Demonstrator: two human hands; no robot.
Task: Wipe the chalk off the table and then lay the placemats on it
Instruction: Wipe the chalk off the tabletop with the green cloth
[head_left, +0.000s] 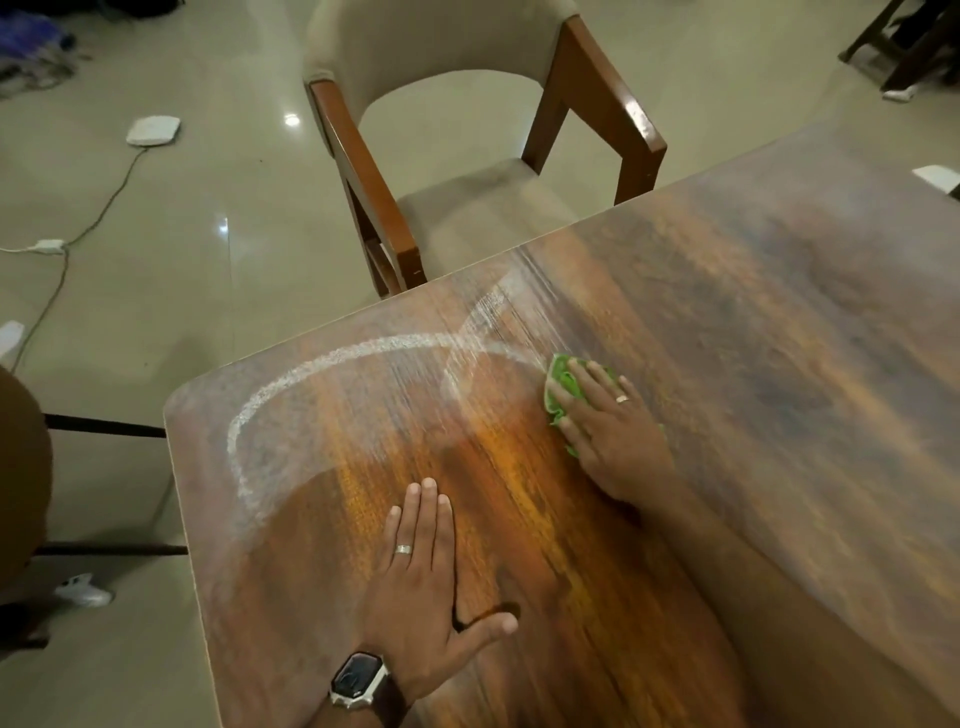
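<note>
A dark wooden table (753, 338) fills the lower right. White chalk marks (332, 364) curve in a smeared arc across its near left corner, with streaks running toward the far edge. My right hand (608, 426) presses flat, fingers spread, on a green cloth (558, 387) at the right end of the chalk arc. My left hand (421, 587) lies flat on the bare wood near the front, fingers straight and together, thumb out, a watch on the wrist. No placemats are in view.
A beige upholstered chair with a wooden frame (467, 156) stands against the table's far edge. Another chair's dark frame (104, 426) sits at the left edge. White devices and cables (153, 130) lie on the tiled floor. A white object (937, 176) rests at the far right.
</note>
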